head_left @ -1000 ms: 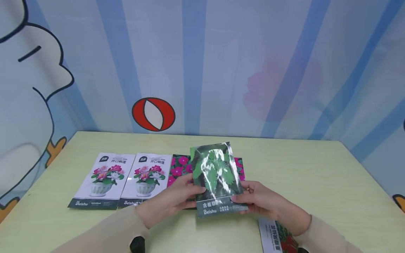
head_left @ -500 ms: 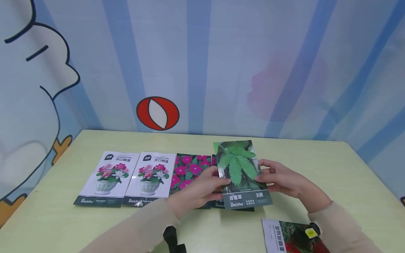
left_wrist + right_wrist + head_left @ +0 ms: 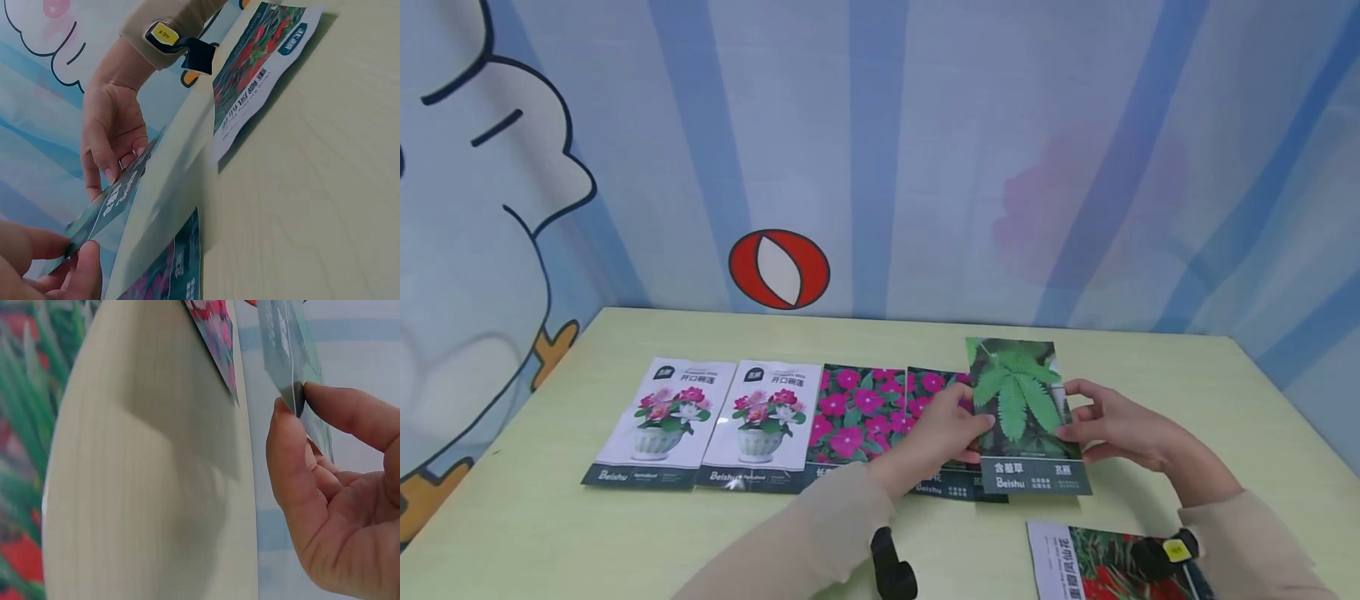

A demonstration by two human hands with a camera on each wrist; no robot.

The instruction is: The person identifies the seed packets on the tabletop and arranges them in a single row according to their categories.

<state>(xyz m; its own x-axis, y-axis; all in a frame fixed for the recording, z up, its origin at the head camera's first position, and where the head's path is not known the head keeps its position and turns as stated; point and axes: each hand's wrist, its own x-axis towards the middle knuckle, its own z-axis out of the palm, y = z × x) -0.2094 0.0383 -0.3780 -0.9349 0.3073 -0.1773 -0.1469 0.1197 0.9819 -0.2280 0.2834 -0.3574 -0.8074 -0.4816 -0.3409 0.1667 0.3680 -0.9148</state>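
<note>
A green-leaf seed packet (image 3: 1018,404) is held up between both hands, its leaf picture facing me in the head view. At its left edge my left hand (image 3: 934,440) pinches it between thumb and fingers. My right hand (image 3: 1126,427) pinches the opposite edge, as the right wrist view shows with thumb and forefinger on the packet (image 3: 281,353). Seen from the left wrist, the packet (image 3: 115,197) is clear of the tabletop. Just left of it, partly behind my left hand, lies a pink-flower packet (image 3: 931,404) on the table.
Another pink-flower packet (image 3: 850,408) and two white potted-flower packets, a left one (image 3: 658,425) and a right one (image 3: 760,421), continue the row leftward. Near the front right, below my right sleeve, lies a red-and-green packet (image 3: 1101,558). A patterned curtain (image 3: 925,167) stands behind the table (image 3: 760,333).
Both hands have carried the green-leaf packet rightward, past the pink-flower packets, and it has straightened from a slight tilt. More of the pink-flower packets and the red-and-green packet now shows.
</note>
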